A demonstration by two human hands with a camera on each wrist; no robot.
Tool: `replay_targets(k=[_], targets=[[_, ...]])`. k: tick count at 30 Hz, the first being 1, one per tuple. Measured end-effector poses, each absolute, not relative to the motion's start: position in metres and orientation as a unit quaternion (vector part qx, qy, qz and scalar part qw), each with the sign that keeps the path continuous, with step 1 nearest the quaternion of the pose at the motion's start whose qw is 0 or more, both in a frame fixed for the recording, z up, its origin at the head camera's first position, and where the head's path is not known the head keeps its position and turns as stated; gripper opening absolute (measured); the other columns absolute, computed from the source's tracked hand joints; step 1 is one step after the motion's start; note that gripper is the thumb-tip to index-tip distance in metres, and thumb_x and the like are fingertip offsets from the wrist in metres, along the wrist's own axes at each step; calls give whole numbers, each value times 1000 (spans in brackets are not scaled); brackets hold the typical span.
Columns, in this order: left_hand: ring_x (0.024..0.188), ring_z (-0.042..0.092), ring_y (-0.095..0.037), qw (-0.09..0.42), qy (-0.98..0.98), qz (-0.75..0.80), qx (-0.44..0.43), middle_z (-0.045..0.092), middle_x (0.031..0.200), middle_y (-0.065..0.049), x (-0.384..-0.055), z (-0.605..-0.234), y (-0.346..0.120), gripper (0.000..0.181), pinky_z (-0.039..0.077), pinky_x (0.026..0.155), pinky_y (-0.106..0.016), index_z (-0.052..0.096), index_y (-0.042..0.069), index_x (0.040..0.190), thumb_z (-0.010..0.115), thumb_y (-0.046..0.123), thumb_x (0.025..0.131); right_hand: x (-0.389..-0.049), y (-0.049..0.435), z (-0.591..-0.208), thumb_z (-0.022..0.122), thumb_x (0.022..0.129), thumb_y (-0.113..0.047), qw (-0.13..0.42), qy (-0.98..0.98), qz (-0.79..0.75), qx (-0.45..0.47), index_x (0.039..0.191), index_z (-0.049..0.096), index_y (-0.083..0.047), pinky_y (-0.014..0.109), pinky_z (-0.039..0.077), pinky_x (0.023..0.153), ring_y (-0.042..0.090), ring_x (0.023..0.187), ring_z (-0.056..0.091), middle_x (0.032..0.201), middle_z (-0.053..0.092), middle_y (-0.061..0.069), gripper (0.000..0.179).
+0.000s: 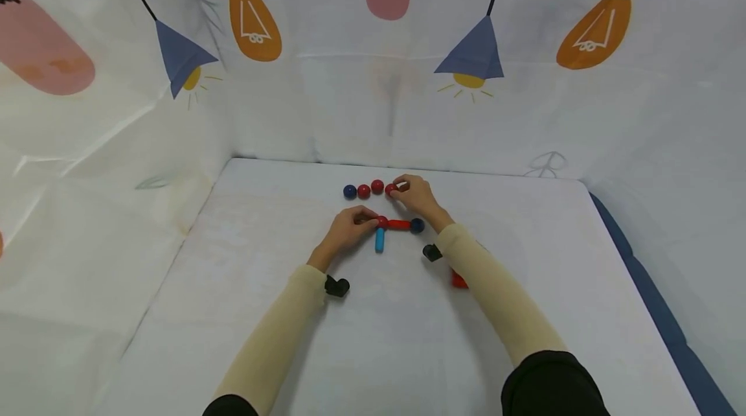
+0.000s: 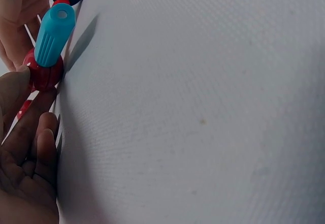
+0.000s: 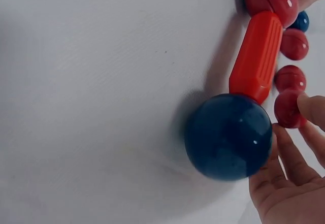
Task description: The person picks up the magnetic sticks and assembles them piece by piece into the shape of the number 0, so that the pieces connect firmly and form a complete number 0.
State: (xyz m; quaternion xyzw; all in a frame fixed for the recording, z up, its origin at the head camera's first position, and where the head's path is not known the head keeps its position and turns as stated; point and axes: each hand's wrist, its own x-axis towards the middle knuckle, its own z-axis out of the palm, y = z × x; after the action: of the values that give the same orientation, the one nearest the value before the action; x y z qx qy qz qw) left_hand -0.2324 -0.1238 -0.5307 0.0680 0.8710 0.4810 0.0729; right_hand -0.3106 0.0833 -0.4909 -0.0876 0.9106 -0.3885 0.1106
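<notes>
My left hand (image 1: 350, 229) pinches a red ball (image 2: 46, 74) between thumb and fingers. From that ball a light blue rod (image 2: 55, 33) points toward me and a red rod (image 3: 256, 56) runs right to a dark blue ball (image 3: 228, 136), making an L shape on the table. Farther back, my right hand (image 1: 417, 196) has its thumb and fingers on another red ball (image 3: 289, 108), the rightmost of a row. To its left in the row are two red balls (image 1: 377, 186) and a dark blue ball (image 1: 350, 192).
A red piece (image 1: 459, 280) lies partly hidden under my right forearm. The white table (image 1: 373, 351) ends at a hanging cloth (image 1: 350, 105) printed with lamps and bulbs, behind the row of balls. Dark blue fabric (image 1: 641, 273) borders the right edge.
</notes>
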Motion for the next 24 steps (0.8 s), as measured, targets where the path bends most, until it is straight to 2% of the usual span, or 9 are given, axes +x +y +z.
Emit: replay_targets(k=[16,24], targets=[[110,66,-24,77,872,479,59,72,121,-5,-232,-529,-124,27,53,101,-43,72,14,120,69,31,100,-281,110,-482,69,99,-25,96,903,-391,-149,133,64,-6,47,57,96,33,115,69,125,71,18,39],[110,65,-25,81,873,478,58,72,121,-5,-232,-530,-123,26,53,101,-43,72,15,121,69,31,100,-259,119,-478,69,99,-28,80,896,-406,-160,132,64,-9,45,59,92,31,109,70,124,72,14,38]])
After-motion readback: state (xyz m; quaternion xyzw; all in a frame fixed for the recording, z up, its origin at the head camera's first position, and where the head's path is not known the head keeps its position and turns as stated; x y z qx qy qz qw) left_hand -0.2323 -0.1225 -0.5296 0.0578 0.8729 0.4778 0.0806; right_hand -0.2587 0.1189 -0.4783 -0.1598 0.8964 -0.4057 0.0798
